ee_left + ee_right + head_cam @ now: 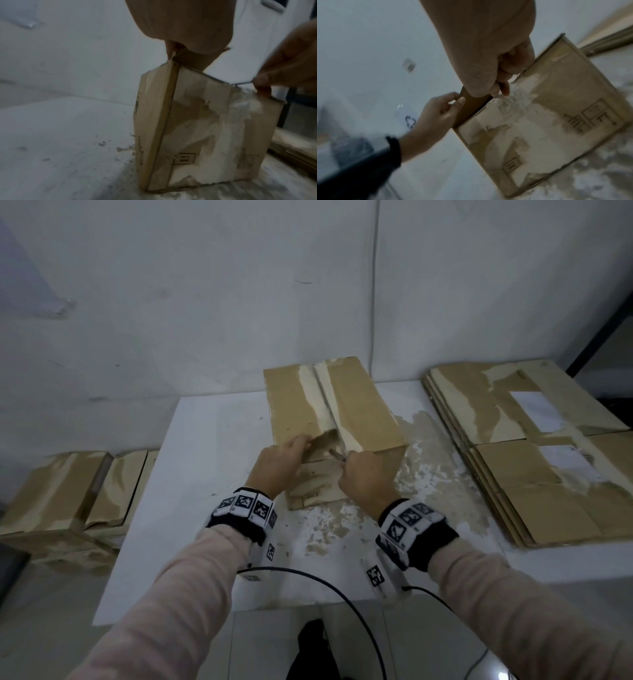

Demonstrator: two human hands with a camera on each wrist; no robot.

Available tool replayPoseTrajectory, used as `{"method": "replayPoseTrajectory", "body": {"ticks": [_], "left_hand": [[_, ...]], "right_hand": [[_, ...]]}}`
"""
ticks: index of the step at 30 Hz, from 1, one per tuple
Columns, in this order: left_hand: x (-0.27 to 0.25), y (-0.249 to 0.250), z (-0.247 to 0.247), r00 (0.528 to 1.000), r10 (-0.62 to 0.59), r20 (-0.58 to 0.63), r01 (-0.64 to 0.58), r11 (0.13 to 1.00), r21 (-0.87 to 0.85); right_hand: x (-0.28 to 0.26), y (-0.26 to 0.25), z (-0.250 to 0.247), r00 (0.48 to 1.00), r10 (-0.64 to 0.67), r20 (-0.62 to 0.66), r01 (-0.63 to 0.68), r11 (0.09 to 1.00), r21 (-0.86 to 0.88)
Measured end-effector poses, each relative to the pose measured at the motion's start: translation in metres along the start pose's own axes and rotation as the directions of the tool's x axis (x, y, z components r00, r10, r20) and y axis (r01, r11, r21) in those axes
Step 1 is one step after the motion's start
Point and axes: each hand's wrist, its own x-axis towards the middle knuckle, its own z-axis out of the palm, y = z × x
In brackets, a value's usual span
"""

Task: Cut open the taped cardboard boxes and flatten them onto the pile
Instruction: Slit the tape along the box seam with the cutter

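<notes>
A: Position of the cardboard box (334, 409)?

B: It is stood on the white counter (205, 474), roughly at the centre, long side running away toward the wall. A pale tape strip (323, 392) is seen along the top seam, torn and ragged. The near end of the top is already parted.

A: Left hand (279, 465)?

B: Its grip is closed on the near top flap (320, 441); in the right wrist view the flap edge is pinched between thumb and fingers (459, 100) and is lifted off the box's near face.

A: Right hand (366, 474)?

B: Clenched round a small cutter (337, 455), of which only a short dull tip is visible. The tip is held at the seam, at the near top edge, just beside the lifted flap. Whether the blade is touching the tape cannot be told; the wrist views are blurred.

A: Surroundings?

B: A pile of flattened boxes (534, 453) is laid on the counter's right side, well apart from the box. Further taped boxes (72, 491) are noted lower down at the left. The counter's surface is worn and flaked around the box. Marker-printed wristbands (246, 508) and black cables (308, 577) are worn at both wrists.
</notes>
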Motion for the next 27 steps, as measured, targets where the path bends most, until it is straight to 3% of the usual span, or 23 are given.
{"method": "replayPoseTrajectory", "body": {"ticks": [3,7,9,12,17,20,22,24,26,27], "left_hand": [[0.0,0.004,-0.001,0.997,0.072,-0.005,-0.072,0.994,0.077],[-0.001,0.008,0.002,1.0,-0.004,-0.015,0.005,0.999,0.034],[-0.004,0.009,0.008,0.998,0.044,-0.045,-0.039,0.994,0.104],[-0.005,0.008,0.013,0.996,0.086,0.004,-0.086,0.988,0.126],[0.016,0.016,0.007,0.989,-0.11,0.101,0.123,0.984,-0.131],[0.046,0.025,0.006,0.895,-0.293,0.337,0.4,0.861,-0.313],[0.066,0.027,0.005,0.796,-0.325,0.511,0.543,0.757,-0.363],[0.081,0.024,0.004,0.706,-0.354,0.613,0.657,0.651,-0.38],[0.091,0.019,0.007,0.624,-0.332,0.707,0.754,0.493,-0.434],[0.095,0.019,0.007,0.567,-0.3,0.767,0.811,0.364,-0.457]], "right_hand": [[0.0,0.009,-0.001,0.999,0.037,0.004,-0.037,0.999,0.036],[0.005,0.013,-0.004,0.998,0.068,-0.012,-0.065,0.985,0.161],[0.002,0.017,-0.003,0.997,0.082,-0.003,-0.08,0.978,0.194],[-0.006,0.034,-0.004,0.992,0.119,-0.032,-0.105,0.953,0.283],[-0.01,0.057,-0.018,0.972,0.188,-0.143,-0.128,0.927,0.352],[-0.006,0.065,-0.026,0.952,0.244,-0.185,-0.17,0.924,0.343],[-0.003,0.067,-0.027,0.954,0.234,-0.189,-0.159,0.925,0.345],[-0.002,0.068,-0.025,0.957,0.221,-0.189,-0.147,0.929,0.34],[-0.002,0.067,-0.021,0.959,0.21,-0.192,-0.138,0.934,0.331],[-0.002,0.068,-0.019,0.96,0.202,-0.193,-0.131,0.936,0.328]]}}
